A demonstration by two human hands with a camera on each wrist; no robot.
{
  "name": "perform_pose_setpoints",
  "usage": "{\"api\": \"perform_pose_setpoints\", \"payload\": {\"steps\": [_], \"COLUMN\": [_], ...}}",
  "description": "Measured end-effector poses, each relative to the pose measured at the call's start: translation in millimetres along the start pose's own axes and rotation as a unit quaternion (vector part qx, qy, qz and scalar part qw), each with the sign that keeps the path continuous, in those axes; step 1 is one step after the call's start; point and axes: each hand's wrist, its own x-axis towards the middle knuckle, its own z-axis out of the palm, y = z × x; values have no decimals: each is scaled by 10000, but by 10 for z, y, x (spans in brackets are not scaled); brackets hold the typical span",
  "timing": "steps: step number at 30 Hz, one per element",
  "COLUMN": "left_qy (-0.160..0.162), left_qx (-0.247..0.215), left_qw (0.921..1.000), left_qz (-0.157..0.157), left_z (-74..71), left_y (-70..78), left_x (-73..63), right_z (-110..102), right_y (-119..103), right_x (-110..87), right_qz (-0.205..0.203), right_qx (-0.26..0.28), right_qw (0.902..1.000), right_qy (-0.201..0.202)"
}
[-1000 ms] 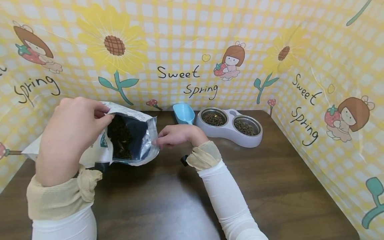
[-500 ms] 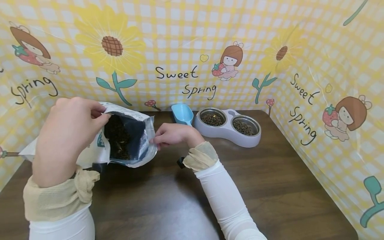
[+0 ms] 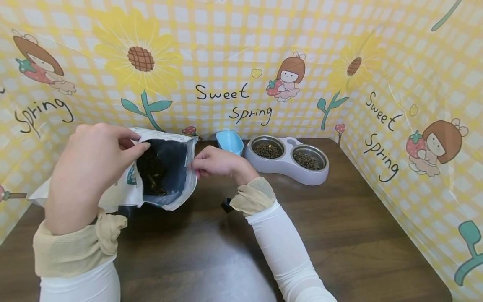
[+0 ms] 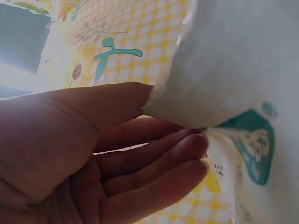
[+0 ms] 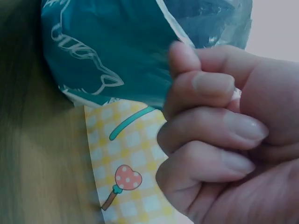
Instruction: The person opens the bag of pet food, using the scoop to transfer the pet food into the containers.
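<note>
My left hand (image 3: 84,172) pinches the upper left edge of a white and teal pet food bag (image 3: 170,161) between thumb and fingers. On the opposite side, my right hand (image 3: 219,162) pinches the right rim of its mouth. Held between both hands, the bag lies tilted with its mouth facing me; dark kibble (image 3: 151,174) shows inside against the dark lining. In the left wrist view, the thumb of that hand (image 4: 70,149) lies on the bag's white wall (image 4: 229,56). The right wrist view shows curled fingers (image 5: 196,126) at the teal side of the bag.
Behind my right hand, a blue scoop (image 3: 230,141) lies at the table's back edge. Right of it stands a pale lilac double bowl (image 3: 288,160), kibble in both steel dishes. Yellow checked cloth (image 3: 226,50) walls the wooden table (image 3: 339,235) at the back and sides.
The right hand has risen slightly with the bag's right rim. The mouth has spread a little wider, showing more of the lining. The left hand keeps its pinch, shifted slightly right.
</note>
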Motion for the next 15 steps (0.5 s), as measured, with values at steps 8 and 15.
{"api": "perform_pose_setpoints", "payload": {"steps": [8, 15], "left_qy": [-486, -614], "left_qx": [36, 32], "left_qw": [9986, 9968], "left_qz": [-180, -504], "left_z": [-55, -188], "left_y": [-5, -70], "left_x": [-34, -131], "right_z": [22, 49], "right_y": [-77, -224], "right_x": [-3, 23], "right_qz": [110, 46], "right_qx": [1245, 2510], "right_qw": [9890, 9572], "right_qy": [792, 1443]}}
